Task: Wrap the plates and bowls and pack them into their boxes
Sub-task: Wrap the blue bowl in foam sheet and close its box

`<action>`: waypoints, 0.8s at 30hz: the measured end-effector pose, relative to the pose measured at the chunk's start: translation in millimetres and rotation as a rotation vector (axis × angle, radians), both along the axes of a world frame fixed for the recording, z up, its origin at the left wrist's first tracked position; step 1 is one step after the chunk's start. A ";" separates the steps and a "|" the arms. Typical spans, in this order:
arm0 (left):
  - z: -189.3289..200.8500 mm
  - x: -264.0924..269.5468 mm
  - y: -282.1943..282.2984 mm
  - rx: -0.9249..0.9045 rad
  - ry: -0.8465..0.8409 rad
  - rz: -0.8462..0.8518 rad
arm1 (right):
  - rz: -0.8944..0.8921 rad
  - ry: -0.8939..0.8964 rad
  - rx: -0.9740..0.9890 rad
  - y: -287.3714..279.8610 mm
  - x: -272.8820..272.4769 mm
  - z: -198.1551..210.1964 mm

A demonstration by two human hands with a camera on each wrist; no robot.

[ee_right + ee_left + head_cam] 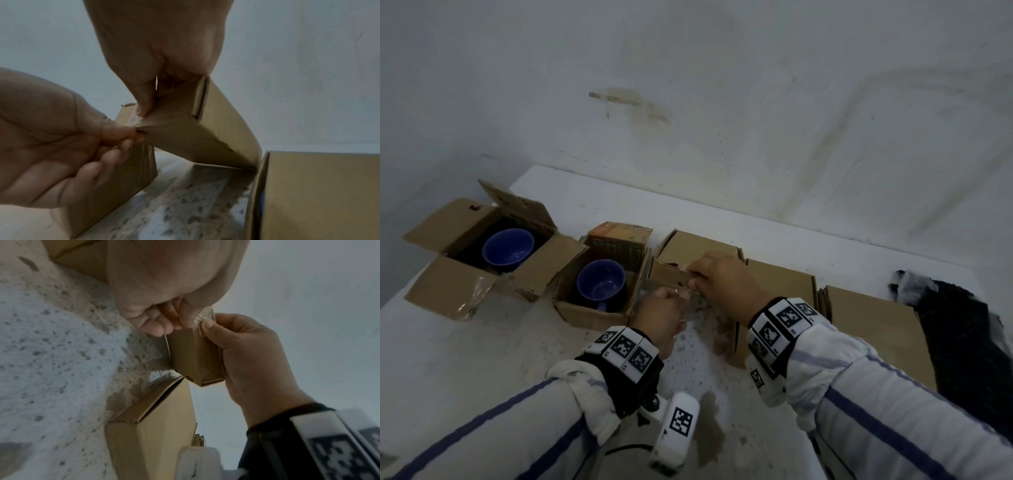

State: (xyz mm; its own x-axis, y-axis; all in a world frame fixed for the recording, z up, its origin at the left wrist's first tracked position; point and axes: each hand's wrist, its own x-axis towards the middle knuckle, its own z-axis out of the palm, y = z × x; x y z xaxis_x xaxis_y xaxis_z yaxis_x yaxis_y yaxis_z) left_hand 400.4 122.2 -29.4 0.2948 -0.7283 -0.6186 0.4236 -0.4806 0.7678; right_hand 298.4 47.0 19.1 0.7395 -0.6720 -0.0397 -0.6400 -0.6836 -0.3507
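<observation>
A closed small cardboard box sits tilted at the middle of the table. My right hand grips its near top edge, fingers curled over the cardboard. My left hand pinches a strip of clear tape at the box's front. In the left wrist view the left hand holds the tape against the box, and the right hand clasps its side. The right wrist view shows the right hand, the left hand and the box. Two blue bowls lie unwrapped in open boxes.
The open box at far left and the second open box stand close together. Two flat closed boxes lie to the right, then a dark cloth. The speckled tabletop meets a white wall behind.
</observation>
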 end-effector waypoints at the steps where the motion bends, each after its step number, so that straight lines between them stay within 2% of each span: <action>1: -0.2 0.0 0.4 -0.003 0.031 0.016 | -0.008 -0.008 -0.008 0.7 1.2 -2.7; 11: 1.6 3.0 -0.3 -0.075 0.271 0.060 | -0.057 -0.072 -0.040 5.0 3.9 -15.9; 16: -0.1 0.2 -4.6 -0.077 0.237 0.143 | -0.109 0.090 -0.147 8.3 3.0 -18.8; 24: -5.5 3.0 -3.9 -0.001 0.317 0.220 | 0.001 0.050 -0.058 3.0 2.4 -23.8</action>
